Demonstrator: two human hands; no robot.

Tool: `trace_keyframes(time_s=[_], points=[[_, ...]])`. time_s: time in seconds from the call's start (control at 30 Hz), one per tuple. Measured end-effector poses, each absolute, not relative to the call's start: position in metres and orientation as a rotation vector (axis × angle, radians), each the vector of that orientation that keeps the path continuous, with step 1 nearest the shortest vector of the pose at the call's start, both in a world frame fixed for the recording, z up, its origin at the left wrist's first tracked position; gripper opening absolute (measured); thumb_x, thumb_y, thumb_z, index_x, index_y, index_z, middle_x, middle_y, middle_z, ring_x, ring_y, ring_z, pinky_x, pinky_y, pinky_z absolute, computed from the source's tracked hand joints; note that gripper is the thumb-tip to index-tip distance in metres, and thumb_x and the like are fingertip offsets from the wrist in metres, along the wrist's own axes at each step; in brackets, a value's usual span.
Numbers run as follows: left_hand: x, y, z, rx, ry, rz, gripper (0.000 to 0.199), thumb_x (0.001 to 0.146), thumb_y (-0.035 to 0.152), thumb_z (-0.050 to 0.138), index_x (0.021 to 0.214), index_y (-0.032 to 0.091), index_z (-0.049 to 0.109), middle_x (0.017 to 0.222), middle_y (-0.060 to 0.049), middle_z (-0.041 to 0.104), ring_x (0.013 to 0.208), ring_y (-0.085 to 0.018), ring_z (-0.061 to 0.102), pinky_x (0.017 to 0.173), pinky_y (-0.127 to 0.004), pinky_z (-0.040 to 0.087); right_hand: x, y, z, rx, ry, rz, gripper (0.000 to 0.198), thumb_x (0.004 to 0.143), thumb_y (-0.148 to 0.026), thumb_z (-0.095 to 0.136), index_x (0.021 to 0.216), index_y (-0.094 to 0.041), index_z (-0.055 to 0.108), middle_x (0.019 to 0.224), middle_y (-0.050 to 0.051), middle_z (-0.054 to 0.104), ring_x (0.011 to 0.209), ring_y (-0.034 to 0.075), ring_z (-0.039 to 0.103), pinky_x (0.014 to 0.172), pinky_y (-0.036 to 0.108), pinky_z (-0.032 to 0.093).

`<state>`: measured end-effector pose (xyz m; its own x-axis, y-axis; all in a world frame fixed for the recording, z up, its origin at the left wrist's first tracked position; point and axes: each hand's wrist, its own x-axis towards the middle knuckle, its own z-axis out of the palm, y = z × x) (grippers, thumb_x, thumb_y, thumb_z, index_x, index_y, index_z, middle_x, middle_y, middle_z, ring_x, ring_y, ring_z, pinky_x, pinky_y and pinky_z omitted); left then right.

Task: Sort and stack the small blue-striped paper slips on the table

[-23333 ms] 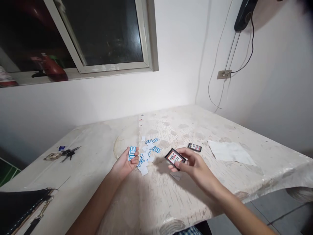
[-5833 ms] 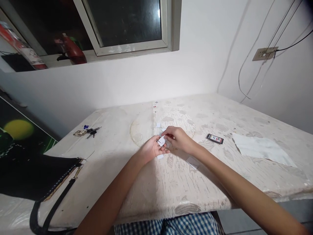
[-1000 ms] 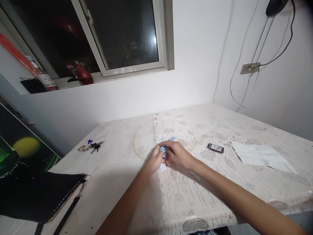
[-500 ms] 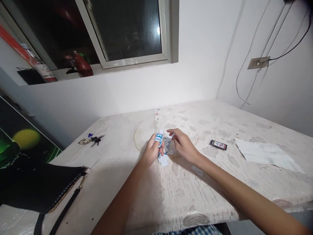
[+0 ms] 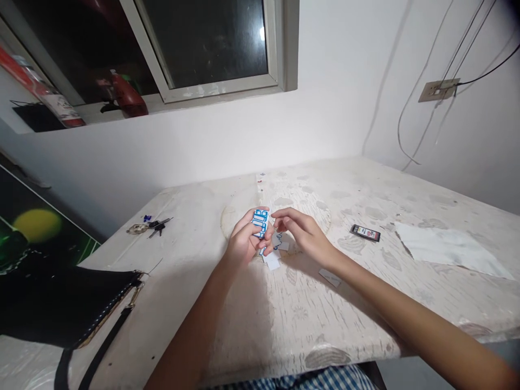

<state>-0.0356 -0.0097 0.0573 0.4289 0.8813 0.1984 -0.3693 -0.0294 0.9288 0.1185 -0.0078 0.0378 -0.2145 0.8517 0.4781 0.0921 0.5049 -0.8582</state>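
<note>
My left hand (image 5: 246,238) is closed around a small card with a blue and white pattern (image 5: 260,223), its thumb lying across the front. My right hand (image 5: 303,230) is just to the right of that card, fingers bent and a little apart, with nothing visible in them. Whether its index fingertip touches the card's edge I cannot tell. Below the hands, several white paper pieces (image 5: 272,262) lie loosely overlapping on the table. Behind my fingers, some pieces with blue markings (image 5: 278,239) show in part. A single white slip (image 5: 330,278) lies under my right forearm.
A dark flat packet with a label (image 5: 365,233) and a white cloth (image 5: 450,252) lie on the right of the table (image 5: 300,319). On the left are keys (image 5: 158,226) and a black bag (image 5: 73,303) with a strap. Bottles (image 5: 128,97) stand on the windowsill.
My left hand has raised and tilted the card, so its patterned face shows more. My right hand has come closer to it. The view has shifted slightly.
</note>
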Motion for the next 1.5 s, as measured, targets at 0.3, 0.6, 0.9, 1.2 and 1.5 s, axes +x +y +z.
trace_keyframes(time_s=[0.3,0.6,0.9,1.2,1.5], points=[[-0.038,-0.024,0.073,1.239,0.498,0.965,0.04,0.07,0.013,0.039,0.11,0.018,0.043,0.054,0.002,0.045,0.039,-0.009,0.034,0.037,-0.021,0.031,0.117,-0.03,0.053,-0.556,-1.472,1.185,0.025,0.089,-0.026,0.038,0.093,-0.015,0.06,0.075,0.003,0.057,0.074,0.014,0.055,0.074,0.032,0.045],[-0.038,-0.027,0.076,1.194,0.557,0.926,0.046,0.066,0.015,0.045,0.112,0.017,0.044,0.052,0.003,0.046,0.039,-0.008,0.037,0.037,-0.021,0.033,0.115,-0.04,0.055,-0.547,-1.581,1.075,0.012,0.085,-0.029,0.052,0.092,-0.02,0.054,0.075,0.001,0.062,0.077,0.015,0.06,0.077,0.036,0.047],[-0.037,-0.03,0.078,1.242,0.523,0.929,0.045,0.067,0.014,0.043,0.112,0.017,0.043,0.052,0.003,0.047,0.038,-0.008,0.035,0.037,-0.02,0.033,0.115,-0.038,0.053,-0.613,-1.53,0.914,0.011,0.087,-0.027,0.049,0.082,-0.019,0.053,0.073,0.0,0.056,0.07,0.011,0.056,0.066,0.027,0.046],[-0.037,-0.03,0.077,1.244,0.555,0.925,0.044,0.065,0.015,0.043,0.109,0.016,0.044,0.053,0.002,0.048,0.039,-0.007,0.033,0.038,-0.021,0.033,0.123,-0.04,0.06,-0.595,-1.486,0.814,0.01,0.088,-0.03,0.048,0.084,-0.021,0.052,0.075,0.0,0.053,0.064,0.011,0.053,0.063,0.028,0.047],[-0.032,-0.029,0.074,1.274,0.692,0.919,0.043,0.063,0.015,0.044,0.106,0.018,0.045,0.053,0.004,0.047,0.042,-0.007,0.035,0.041,-0.021,0.033,0.128,-0.04,0.064,-0.551,-1.422,0.795,0.012,0.085,-0.035,0.052,0.082,-0.023,0.052,0.08,0.001,0.053,0.065,0.011,0.052,0.054,0.027,0.046]])
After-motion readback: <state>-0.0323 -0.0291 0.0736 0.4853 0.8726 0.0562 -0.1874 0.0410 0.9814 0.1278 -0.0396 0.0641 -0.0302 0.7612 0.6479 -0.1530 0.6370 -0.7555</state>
